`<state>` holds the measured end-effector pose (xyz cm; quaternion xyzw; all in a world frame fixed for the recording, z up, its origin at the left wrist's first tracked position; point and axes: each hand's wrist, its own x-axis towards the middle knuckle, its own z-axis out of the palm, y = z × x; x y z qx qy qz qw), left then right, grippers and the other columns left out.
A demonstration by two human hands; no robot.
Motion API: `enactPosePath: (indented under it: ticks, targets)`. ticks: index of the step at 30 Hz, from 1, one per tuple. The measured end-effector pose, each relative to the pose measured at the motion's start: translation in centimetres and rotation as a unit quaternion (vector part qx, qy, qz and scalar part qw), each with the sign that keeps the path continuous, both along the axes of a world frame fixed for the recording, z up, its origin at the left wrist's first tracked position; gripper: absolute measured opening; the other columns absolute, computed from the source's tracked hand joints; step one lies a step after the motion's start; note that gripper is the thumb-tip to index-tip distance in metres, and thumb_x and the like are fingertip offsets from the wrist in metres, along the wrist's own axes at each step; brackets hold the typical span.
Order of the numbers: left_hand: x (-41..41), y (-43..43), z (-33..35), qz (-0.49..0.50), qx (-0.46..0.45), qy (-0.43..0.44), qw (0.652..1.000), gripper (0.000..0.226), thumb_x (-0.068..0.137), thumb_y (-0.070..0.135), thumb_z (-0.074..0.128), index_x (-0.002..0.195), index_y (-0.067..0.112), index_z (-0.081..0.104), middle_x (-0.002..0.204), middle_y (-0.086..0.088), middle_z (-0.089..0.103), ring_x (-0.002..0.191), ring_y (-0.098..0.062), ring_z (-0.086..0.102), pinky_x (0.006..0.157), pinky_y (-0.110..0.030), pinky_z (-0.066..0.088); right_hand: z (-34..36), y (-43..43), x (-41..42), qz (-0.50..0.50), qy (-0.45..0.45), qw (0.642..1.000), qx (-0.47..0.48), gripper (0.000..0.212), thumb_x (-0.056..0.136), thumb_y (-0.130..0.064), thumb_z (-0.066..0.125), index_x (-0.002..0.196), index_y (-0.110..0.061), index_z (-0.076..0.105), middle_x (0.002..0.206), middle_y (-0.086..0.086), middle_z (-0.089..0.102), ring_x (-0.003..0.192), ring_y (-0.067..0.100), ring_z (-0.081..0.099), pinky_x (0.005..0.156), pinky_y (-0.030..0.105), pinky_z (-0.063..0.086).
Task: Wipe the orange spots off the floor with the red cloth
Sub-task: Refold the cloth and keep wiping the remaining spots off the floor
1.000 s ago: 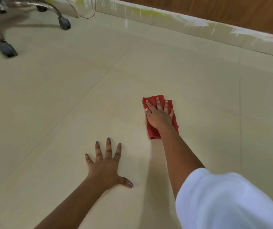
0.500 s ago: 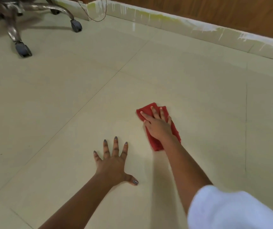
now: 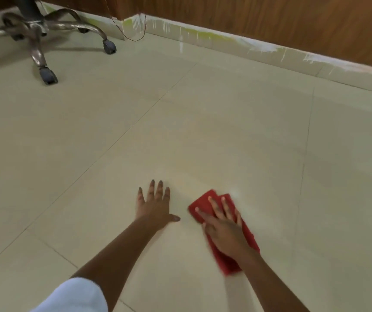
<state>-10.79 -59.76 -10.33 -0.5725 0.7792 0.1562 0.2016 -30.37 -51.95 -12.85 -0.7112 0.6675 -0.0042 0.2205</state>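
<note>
Pressing the folded red cloth flat against the glossy cream tiled floor, the right hand lies palm-down on top of it with fingers spread and extended rather than curled around it. The left hand is empty, also splayed flat on the tile just beside the cloth, apparently bracing the person's weight. No orange spots are visible anywhere on the tiles in view; any that remain would be hidden under the cloth or outside the picture. That suggests the wiping is well advanced or nearly finished here, though this cannot be confirmed. A faint pale sheen shows on the tile just beyond the cloth's far edge. A metal-legged swivel chair base stands well apart at the far left.
</note>
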Motion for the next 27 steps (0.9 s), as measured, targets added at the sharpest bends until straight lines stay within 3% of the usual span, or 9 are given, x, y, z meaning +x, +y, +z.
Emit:
enactPosePath:
  ticks: [4,8,10,12,15,18,22,24,27]
  targets:
    - [-2.0,6.1,-0.2,-0.063,0.039,0.031,0.997,0.104,0.082,0.068,0.042,0.145,0.008,-0.015,0.151,-0.013,-0.028,0.139,-0.026,-0.026,0.111,-0.049,-0.014,0.0,7.2,-1.8,0.023,-0.021,1.0,0.005,0.042,0.073,-0.062,-0.005,0.111,-0.079,0.0,0.144,-0.028,-0.023,0.135,0.007,-0.029,0.106,0.034,-0.013]
    - [-4.3,11.0,-0.4,-0.082,0.049,0.052,0.994,0.106,0.08,0.073,0.034,0.143,0.005,-0.018,0.144,-0.018,-0.036,0.138,-0.031,-0.027,0.113,-0.045,-0.011,0.0,13.6,-8.0,-0.153,0.054,0.987,0.006,0.055,0.073,-0.064,-0.009,0.128,-0.066,-0.006,0.149,-0.022,-0.02,0.139,0.009,-0.019,0.112,0.04,-0.002]
    - [-5.8,12.7,-0.4,-0.111,0.065,0.072,0.989,0.128,0.054,0.093,0.011,0.143,0.006,-0.018,0.144,-0.017,-0.037,0.135,-0.029,-0.031,0.113,-0.044,-0.011,0.3,16.8,-10.5,-0.282,0.078,0.956,0.032,0.048,0.086,-0.061,0.001,0.134,-0.058,-0.008,0.154,-0.015,-0.015,0.142,0.017,-0.013,0.114,0.043,0.002]
    - [-7.8,14.5,-0.3,-0.155,0.076,0.081,0.982,0.141,0.034,0.096,-0.005,0.143,0.008,-0.019,0.14,-0.011,-0.041,0.13,-0.023,-0.035,0.111,-0.042,-0.013,0.2,19.1,-10.3,-0.341,0.093,0.935,0.027,0.047,0.096,-0.05,0.014,0.14,-0.05,-0.004,0.157,-0.007,-0.005,0.144,0.024,-0.004,0.113,0.049,0.01]
    - [-11.2,17.1,-0.2,-0.216,0.081,0.095,0.968,0.12,0.062,0.086,0.022,0.142,0.008,-0.022,0.141,-0.008,-0.039,0.134,-0.024,-0.033,0.11,-0.04,-0.015,-0.1,22.6,-7.0,-0.285,0.087,0.954,-0.042,0.047,0.095,-0.044,0.021,0.142,-0.045,0.019,0.149,0.0,0.032,0.138,0.031,0.023,0.106,0.052,0.027]
    - [-14.0,19.1,0.0,-0.274,0.08,0.098,0.953,0.113,0.074,0.074,0.04,0.137,0.009,-0.028,0.138,-0.006,-0.041,0.134,-0.024,-0.032,0.11,-0.04,-0.014,-1.0,28.6,-6.0,-0.221,0.123,0.965,-0.062,0.049,0.096,-0.044,0.021,0.144,-0.046,0.012,0.151,-0.003,0.028,0.14,0.028,0.016,0.109,0.047,0.012]
    - [-15.2,19.5,0.1,-0.291,0.077,0.07,0.951,0.109,0.08,0.062,0.053,0.144,0.011,-0.019,0.146,-0.009,-0.037,0.138,-0.029,-0.027,0.114,-0.044,-0.007,-0.5,29.2,-11.1,-0.297,0.142,0.942,-0.065,0.05,0.089,-0.042,0.033,0.139,-0.042,0.032,0.148,-0.001,0.036,0.136,0.03,0.03,0.098,0.053,0.037]
    - [-15.7,20.0,0.3,-0.286,0.082,0.067,0.952,0.111,0.078,0.063,0.055,0.144,0.012,-0.017,0.149,-0.009,-0.034,0.138,-0.029,-0.028,0.114,-0.045,-0.008,-0.2,27.9,-12.9,-0.349,0.139,0.926,-0.046,0.05,0.09,-0.042,0.03,0.139,-0.039,0.034,0.15,0.001,0.032,0.136,0.033,0.03,0.098,0.057,0.036]
    - [-16.8,21.5,0.3,-0.325,0.09,0.079,0.938,0.116,0.074,0.064,0.058,0.144,0.012,-0.019,0.148,-0.007,-0.035,0.137,-0.026,-0.03,0.114,-0.045,-0.009,-0.6,29.9,-9.1,-0.279,0.137,0.948,-0.067,0.053,0.088,-0.042,0.033,0.141,-0.038,0.028,0.15,0.002,0.031,0.137,0.033,0.028,0.102,0.057,0.034]
